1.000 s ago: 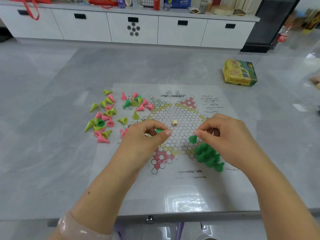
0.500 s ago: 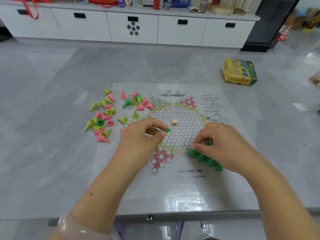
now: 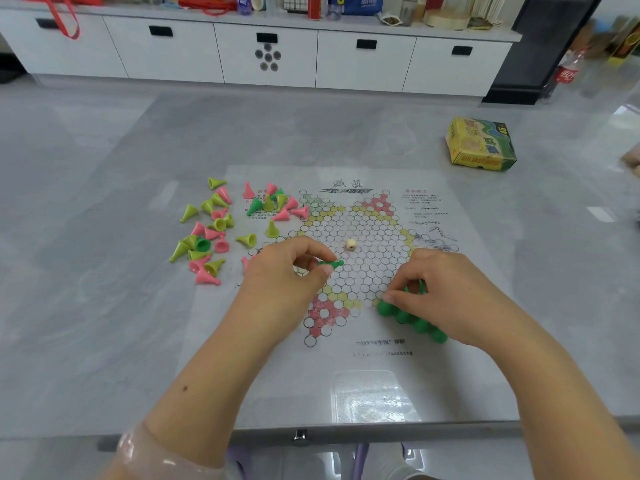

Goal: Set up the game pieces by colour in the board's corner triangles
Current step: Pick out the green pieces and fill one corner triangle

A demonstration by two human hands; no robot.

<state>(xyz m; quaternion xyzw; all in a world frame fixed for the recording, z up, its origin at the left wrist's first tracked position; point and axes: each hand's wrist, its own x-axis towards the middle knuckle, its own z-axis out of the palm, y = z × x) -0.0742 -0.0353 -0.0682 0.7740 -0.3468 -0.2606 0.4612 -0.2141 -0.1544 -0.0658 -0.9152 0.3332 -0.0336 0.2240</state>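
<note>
A paper game board printed with a star of circles lies on the grey table. My left hand pinches a dark green cone piece above the board's left middle. My right hand pinches a dark green piece down onto the near right corner triangle, where several dark green pieces stand in a row, partly hidden under that hand. A pile of loose pink, yellow-green and green cones lies left of the board, and more cones sit on its far left corner. A small cream die rests mid-board.
A yellow and green cardboard box sits on the table at the far right. White cabinets with clutter on top run along the back. The table's near edge lies just below my forearms.
My right hand has moved down and toward me with a green piece, from above the board to the row in the near right triangle. My left hand has barely shifted.
</note>
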